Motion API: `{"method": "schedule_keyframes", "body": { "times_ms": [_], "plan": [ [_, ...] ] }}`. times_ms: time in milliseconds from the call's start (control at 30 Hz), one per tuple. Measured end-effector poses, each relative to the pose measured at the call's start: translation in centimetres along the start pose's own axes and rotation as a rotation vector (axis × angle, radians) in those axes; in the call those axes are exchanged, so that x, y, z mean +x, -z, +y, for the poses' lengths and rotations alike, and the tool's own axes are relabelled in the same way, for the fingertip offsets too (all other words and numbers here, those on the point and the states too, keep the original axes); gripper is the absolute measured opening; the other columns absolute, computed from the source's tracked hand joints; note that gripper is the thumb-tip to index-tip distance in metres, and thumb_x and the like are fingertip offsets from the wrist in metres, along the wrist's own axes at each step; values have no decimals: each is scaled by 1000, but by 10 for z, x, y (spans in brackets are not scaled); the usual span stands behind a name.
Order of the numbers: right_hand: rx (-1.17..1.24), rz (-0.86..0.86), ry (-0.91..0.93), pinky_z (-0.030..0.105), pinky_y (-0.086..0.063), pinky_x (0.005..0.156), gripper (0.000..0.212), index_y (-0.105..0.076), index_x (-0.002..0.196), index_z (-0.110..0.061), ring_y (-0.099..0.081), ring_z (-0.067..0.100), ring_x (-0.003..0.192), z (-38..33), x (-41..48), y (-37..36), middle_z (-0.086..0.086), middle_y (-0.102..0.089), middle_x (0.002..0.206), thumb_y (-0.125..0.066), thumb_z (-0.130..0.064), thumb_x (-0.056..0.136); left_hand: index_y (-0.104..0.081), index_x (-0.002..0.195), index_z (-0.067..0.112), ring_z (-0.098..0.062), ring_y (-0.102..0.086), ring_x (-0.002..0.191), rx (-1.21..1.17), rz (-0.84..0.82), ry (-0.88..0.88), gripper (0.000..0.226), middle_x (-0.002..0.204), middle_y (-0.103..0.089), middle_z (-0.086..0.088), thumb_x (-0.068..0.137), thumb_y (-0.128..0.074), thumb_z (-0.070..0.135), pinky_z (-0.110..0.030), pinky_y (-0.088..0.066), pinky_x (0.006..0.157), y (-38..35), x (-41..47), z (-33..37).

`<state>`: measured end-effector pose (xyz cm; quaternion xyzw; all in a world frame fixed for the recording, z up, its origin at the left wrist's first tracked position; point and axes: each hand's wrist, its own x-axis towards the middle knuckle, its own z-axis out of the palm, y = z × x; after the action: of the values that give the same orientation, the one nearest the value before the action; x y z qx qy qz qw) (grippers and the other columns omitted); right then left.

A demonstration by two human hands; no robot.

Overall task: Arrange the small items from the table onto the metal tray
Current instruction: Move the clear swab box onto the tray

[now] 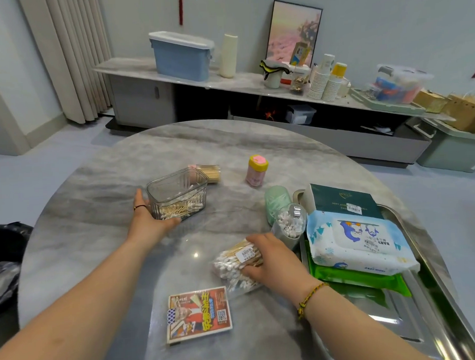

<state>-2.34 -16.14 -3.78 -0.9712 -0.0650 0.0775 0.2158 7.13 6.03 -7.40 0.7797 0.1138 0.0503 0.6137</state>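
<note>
My left hand grips the near left corner of a clear plastic box of cotton swabs standing on the round marble table. My right hand presses down on a clear bag of cotton swabs lying on the table, fingers curled over it. The metal tray sits at the right edge and holds a white-blue wipes pack, green packs and a dark green box. A box of playing cards lies near me.
A pink jar with a yellow lid and a toothpick holder lie farther back. A green container and a swab jar rest beside the tray. A black bin stands left of the table. A low cabinet lines the wall.
</note>
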Motion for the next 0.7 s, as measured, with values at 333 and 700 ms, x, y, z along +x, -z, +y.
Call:
{"method": "schedule_keyframes", "body": {
  "times_ms": [333, 700],
  "plan": [
    [126, -37, -18, 26, -25, 109, 77, -15, 141, -20, -29, 19, 133, -2, 4, 3, 5, -34, 144, -62, -28, 80, -50, 113, 10, -17, -52, 89, 111, 91, -56, 64, 97, -54, 0, 58, -83, 11, -27, -38, 79, -2, -4, -6],
    [331, 350, 179, 19, -26, 101, 77, -23, 136, -24, -34, 8, 120, -28, -13, 55, -8, -34, 125, -70, -21, 75, -52, 95, 26, 1, -58, 73, -24, -203, -163, 49, 84, -58, 15, 61, -80, 5, -20, -46, 65, 29, -61, 60]
  ]
}}
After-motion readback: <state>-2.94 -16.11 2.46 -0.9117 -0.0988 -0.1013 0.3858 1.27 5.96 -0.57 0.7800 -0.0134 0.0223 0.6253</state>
